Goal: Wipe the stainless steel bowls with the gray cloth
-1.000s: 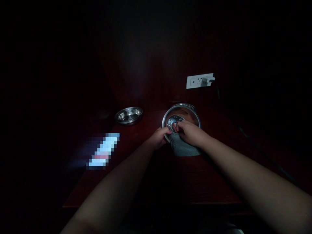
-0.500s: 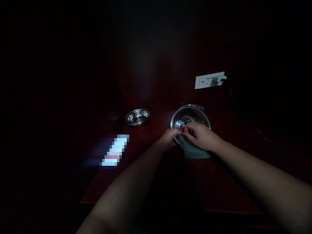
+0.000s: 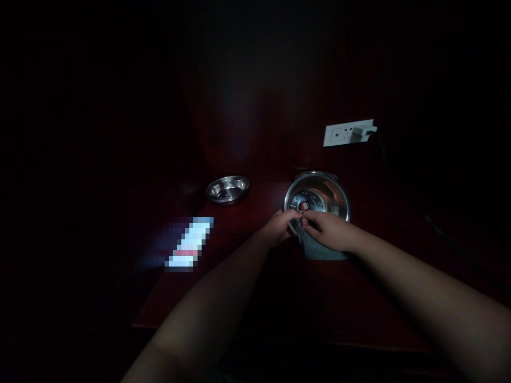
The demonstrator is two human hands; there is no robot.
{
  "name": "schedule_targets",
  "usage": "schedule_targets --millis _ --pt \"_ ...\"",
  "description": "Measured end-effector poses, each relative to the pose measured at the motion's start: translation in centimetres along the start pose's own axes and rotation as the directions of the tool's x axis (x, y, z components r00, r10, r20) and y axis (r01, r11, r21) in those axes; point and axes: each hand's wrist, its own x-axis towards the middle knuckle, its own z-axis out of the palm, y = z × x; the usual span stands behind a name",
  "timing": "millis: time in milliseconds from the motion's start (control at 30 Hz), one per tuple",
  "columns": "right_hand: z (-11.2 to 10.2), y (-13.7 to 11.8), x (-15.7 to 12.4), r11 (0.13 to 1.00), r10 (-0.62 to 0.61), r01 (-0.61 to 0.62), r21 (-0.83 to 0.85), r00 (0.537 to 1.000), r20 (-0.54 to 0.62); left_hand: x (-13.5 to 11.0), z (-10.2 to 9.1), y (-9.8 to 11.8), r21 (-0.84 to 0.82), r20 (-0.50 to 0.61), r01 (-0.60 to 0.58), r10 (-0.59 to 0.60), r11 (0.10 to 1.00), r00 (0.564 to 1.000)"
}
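Note:
A shiny steel bowl (image 3: 335, 194) is tilted so that its inside faces me. Gripping its near left rim is my left hand (image 3: 277, 227), thumb inside and fingers mostly hidden behind. My right hand (image 3: 329, 230) reaches over the near rim with fingertips pinched together beside the left thumb; what they hold, if anything, is hidden. Just above those fingertips shows a small red, orange and white label (image 3: 305, 206) inside the bowl. A grey-green cloth (image 3: 325, 252) with a dotted edge lies below the right hand, against the bowl's near side.
Shallow steel dishes (image 3: 227, 190), seemingly stacked, stand at the left on the dark red table (image 3: 223, 255). A glowing, pixelated phone-like slab (image 3: 190, 244) lies near the left edge. A white wall socket (image 3: 349, 133) holds a plug; its dark cord runs down right. The surroundings are very dark.
My right hand has drawn slightly down and back toward the near rim, uncovering more of the label. The left hand keeps its grip on the bowl. The whole view has shifted slightly.

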Motion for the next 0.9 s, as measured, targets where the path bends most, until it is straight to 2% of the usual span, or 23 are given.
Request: schedule_targets --millis 500,800,900 --pt "-0.5 0.6 0.1 0.994 0.038 -0.034 -0.102 0.999 0.037 -0.2 -0.1 0.2 0.033 0.040 0.018 -0.020 0.999 0.999" --pt "0.4 1.1 0.2 0.991 0.017 -0.010 0.134 0.999 -0.047 -0.8 -0.1 0.2 0.090 0.149 -0.065 0.051 0.994 0.988" --pt "0.7 1.0 0.4 0.982 0.005 0.011 0.188 0.996 -0.086 -0.8 0.0 0.1 0.101 0.133 -0.086 0.072 0.991 0.988"
